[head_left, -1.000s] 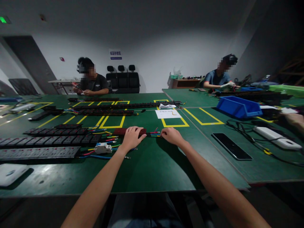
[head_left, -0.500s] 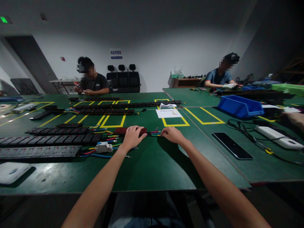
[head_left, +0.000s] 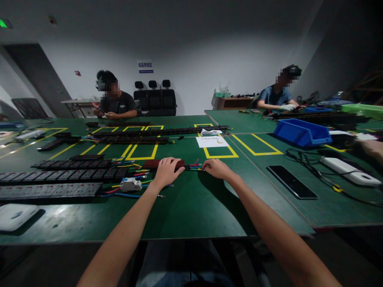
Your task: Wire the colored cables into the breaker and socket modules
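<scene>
My left hand [head_left: 166,172] lies over a narrow dark red strip [head_left: 151,163], fingers curved across its top and thumb at the near side. Colored wires [head_left: 193,167], red, blue, green and yellow among them, run out of the strip's right end. At their tips is my right hand [head_left: 218,168], closed in a pinch on the wire ends; the exact pinched tip is hidden by the fingers. Left of my left hand lie several black power strips [head_left: 66,175] with loose wire ends, and a white circuit breaker [head_left: 131,184] is wired to the nearest one.
On the right are a phone [head_left: 291,181], a blue bin [head_left: 302,132], black cables and a white device [head_left: 350,171]. Beyond my hands lies a paper sheet [head_left: 212,142]. A white box [head_left: 16,217] sits at near left. Two people work across the green table [head_left: 185,219].
Both hands keep their places on the strip and the wire ends. The view has shifted very slightly; nothing else has visibly moved.
</scene>
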Available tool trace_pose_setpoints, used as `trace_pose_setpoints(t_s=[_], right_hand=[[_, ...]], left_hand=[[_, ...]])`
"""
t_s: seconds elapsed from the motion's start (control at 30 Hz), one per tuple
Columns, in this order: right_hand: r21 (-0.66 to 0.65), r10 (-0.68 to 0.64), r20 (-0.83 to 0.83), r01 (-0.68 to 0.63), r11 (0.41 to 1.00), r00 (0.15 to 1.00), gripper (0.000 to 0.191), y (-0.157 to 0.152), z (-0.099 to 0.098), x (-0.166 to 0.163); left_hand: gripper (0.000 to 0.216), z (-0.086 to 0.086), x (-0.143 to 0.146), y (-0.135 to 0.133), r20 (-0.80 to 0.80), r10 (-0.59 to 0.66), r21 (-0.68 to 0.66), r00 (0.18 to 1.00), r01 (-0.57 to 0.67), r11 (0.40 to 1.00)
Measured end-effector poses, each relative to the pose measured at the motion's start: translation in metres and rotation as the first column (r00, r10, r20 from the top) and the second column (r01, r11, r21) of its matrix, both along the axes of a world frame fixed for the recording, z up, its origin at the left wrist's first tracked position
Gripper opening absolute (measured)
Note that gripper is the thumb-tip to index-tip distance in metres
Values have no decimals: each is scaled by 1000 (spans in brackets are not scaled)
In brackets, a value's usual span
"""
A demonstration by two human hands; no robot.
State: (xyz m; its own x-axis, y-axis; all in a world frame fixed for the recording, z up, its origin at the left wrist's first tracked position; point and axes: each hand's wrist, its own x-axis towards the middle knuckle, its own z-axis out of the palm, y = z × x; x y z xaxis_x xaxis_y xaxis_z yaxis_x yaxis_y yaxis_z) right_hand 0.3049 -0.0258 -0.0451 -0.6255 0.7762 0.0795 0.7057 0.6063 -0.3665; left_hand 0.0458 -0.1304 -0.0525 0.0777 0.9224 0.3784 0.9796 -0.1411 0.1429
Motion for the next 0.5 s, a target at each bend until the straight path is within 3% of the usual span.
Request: trace_pose_setpoints(t_s=[0.5], right_hand=[[1, -16, 17, 16, 1000, 1000, 17, 2, -6, 1]], left_hand=[[50, 2, 1, -1, 4, 2, -5, 1000, -2, 1000]])
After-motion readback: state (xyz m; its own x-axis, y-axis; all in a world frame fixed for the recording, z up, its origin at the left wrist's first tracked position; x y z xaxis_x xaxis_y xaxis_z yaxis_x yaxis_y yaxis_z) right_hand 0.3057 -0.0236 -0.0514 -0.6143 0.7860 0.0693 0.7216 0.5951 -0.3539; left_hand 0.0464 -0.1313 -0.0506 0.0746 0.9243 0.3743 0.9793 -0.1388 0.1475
